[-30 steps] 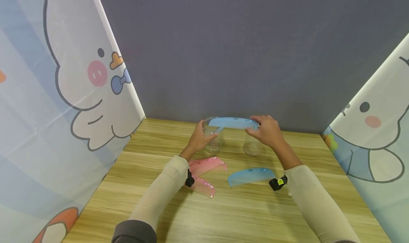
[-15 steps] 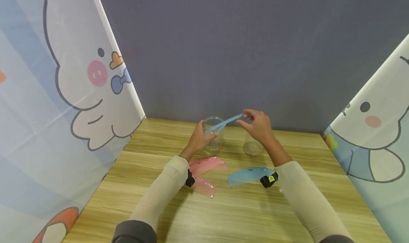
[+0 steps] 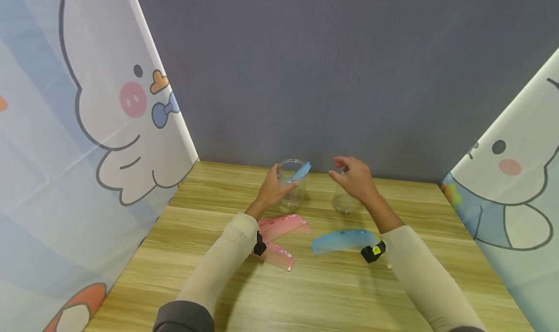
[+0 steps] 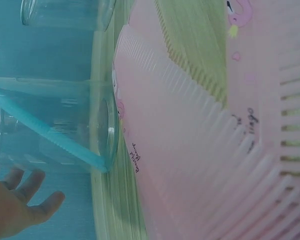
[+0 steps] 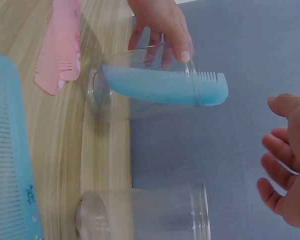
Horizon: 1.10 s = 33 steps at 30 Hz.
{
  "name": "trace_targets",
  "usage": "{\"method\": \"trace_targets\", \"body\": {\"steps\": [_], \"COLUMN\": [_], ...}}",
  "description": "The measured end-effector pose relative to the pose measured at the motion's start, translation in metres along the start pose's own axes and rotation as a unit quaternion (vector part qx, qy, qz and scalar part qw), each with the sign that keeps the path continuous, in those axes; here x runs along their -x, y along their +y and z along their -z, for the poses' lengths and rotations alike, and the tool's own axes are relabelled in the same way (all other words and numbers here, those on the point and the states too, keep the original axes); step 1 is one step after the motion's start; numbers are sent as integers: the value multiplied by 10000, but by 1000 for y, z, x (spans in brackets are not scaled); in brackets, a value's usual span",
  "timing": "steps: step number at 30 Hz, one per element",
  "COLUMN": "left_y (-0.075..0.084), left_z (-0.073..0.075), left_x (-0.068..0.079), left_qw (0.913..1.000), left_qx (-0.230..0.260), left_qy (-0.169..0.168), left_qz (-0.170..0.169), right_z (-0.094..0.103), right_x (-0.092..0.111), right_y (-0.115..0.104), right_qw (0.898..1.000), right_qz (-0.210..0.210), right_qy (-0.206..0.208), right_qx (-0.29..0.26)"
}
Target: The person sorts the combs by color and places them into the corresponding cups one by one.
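Observation:
My left hand [image 3: 272, 189] grips a clear plastic jar [image 3: 291, 196] near its rim, thumb in front and fingers behind. Blue combs [image 5: 160, 86] lean inside that jar, their ends sticking out over the rim; two ends overlap in the head view. To the right of it, my right hand [image 3: 354, 176] hovers beside the rim of a second clear jar [image 5: 145, 215], fingers loosely bent and nothing between them. One more blue comb [image 3: 342, 240] lies flat on the table in front of the second jar. Pink combs [image 3: 286, 225] lie overlapping near my left wrist.
The wood-grain table [image 3: 332, 293] ends at a dark grey panel [image 3: 332, 79] behind the jars. Cartoon-printed cloths [image 3: 109, 176] stand along the left and right sides. The pink combs lie partly under my left forearm.
My right hand tilted a blue comb down into the left jar and let go of it, then drew slightly away, now bare. My left hand has stayed on the jar.

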<state>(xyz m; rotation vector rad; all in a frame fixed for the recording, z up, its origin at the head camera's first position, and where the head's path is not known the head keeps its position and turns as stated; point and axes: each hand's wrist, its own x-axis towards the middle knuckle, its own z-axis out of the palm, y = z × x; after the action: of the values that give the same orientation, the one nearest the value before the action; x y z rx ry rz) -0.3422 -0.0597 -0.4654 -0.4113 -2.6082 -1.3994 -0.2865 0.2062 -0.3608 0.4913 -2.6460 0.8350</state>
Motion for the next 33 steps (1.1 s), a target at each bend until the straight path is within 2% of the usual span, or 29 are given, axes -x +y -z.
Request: {"method": "trace_targets", "body": {"steps": [8,22,30,33], "left_y": [0,-1,0,1], "left_z": [0,0,0,1], "left_x": [0,-1,0,1], "left_qw": [10000,10000,9999,9999], "left_qx": [42,58,87,49], "left_qy": [-26,-17,-29,-55], "left_qz": [-6,-40,50,105], "right_z": [2,0,-3,-6], "right_x": [20,51,65,70], "right_y": [12,47,67,77], "right_qw": [9975,9909,9801,9779], "right_qz": [76,-26,-26,17], "right_qy": [-641,-1288,-1924,-2039], "right_qx": [292,399,478,473]}}
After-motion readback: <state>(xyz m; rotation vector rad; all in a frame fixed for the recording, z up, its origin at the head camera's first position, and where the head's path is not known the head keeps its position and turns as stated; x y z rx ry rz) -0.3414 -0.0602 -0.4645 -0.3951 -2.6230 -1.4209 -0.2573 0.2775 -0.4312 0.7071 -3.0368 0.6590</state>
